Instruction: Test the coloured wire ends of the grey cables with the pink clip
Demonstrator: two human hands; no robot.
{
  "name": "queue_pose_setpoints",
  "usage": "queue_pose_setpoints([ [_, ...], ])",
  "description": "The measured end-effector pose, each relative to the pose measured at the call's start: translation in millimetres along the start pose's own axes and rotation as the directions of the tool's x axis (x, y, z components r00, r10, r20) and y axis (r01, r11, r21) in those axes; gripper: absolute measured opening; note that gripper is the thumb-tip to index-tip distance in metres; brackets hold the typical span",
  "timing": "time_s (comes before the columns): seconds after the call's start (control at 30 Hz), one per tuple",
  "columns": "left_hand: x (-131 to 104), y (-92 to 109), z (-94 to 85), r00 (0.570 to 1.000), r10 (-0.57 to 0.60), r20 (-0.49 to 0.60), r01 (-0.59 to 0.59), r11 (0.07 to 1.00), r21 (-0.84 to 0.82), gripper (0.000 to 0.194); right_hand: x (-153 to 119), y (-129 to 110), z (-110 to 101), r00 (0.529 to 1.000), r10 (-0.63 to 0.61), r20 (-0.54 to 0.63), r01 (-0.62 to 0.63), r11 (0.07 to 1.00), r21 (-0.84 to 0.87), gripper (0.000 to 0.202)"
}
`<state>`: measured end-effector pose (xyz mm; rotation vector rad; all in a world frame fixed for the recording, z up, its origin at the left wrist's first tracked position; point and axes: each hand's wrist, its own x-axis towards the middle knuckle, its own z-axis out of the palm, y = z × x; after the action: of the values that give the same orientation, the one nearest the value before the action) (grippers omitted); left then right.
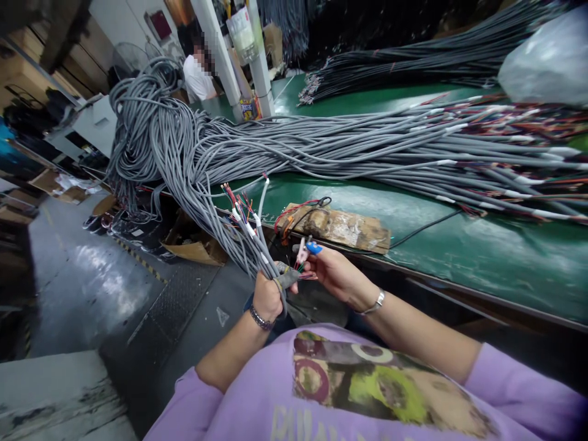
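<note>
My left hand [269, 294] is closed around several grey cables [245, 248] below the bench edge, with a grey covering over its thumb. Coloured wire ends fan out from the white-banded tips of some of these cables, above the fist. Close beside it, my right hand [335, 272] pinches thin coloured wires [303, 267] that stick out of a cable end at the left thumb. One right fingertip wears a blue cover, and a pale cover shows next to it. The exact finger contact is too small to make out.
A large heap of grey cables [298, 144] lies along the green bench [459, 245] and hangs over its left end. A worn wooden block [349, 228] with wires sits near the front edge. Behind are dark cables [404, 64], a plastic bag [546, 61] and a person [197, 76].
</note>
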<state>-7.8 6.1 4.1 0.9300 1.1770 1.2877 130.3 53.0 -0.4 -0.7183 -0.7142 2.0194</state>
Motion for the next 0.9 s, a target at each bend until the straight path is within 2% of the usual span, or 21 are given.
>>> queue_pose_setpoints([
  [0.23,4.6,-3.3,-3.2,1.0,-0.023,0.007,0.023,0.999,-0.049,0.029,1.4,-2.5,-1.8,0.997,0.035,-0.069,-0.035,0.999,0.01,0.033],
  [0.53,2.9,0.6,-1.5,0.999,-0.034,0.022,0.035,0.999,-0.031,0.029,2.2,2.4,-3.7,0.999,-0.018,-0.05,0.015,0.998,-0.059,0.037],
  [0.7,3.5,0.8,1.6,0.999,-0.046,0.016,0.046,0.999,0.002,0.032,7.3,0.6,-5.3,0.998,0.057,-0.031,-0.056,0.998,0.027,0.04],
  [0.9,3.0,-2.2,2.7,0.999,-0.042,0.011,0.041,0.997,0.058,0.036,10.4,2.4,-3.0,0.996,0.058,-0.072,-0.048,0.989,0.139,0.034],
])
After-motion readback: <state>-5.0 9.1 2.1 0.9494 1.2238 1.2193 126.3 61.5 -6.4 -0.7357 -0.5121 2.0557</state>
